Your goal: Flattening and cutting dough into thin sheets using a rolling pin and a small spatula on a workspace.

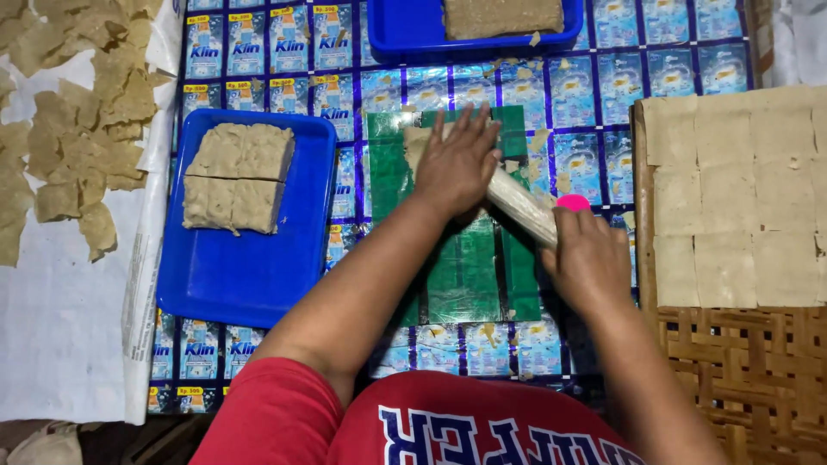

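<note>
Dough under your left hand (457, 164) lies at the far edge of the green mat (465, 258), and your fingers are spread flat across it, probably to pin the thin piece (415, 142) while the roller works. Your right hand (590, 258) is wrapped closed around the near end of the pale rolling pin (521, 207), whose pink cap (572, 202) shows just past your knuckles; the pin runs slantwise under your left palm, so the two hands share the pressure. To your left, touching the mat's side, a blue tray (215, 275) carries a dough block (237, 176) cut in four. A second blue tray (413, 30) sits at the far edge with another slab. On your right a woven rack (758, 370) holds flat squares (732, 198) laid edge to edge, near your right wrist. Torn dry scraps (77, 129) lie well apart at the far left.
</note>
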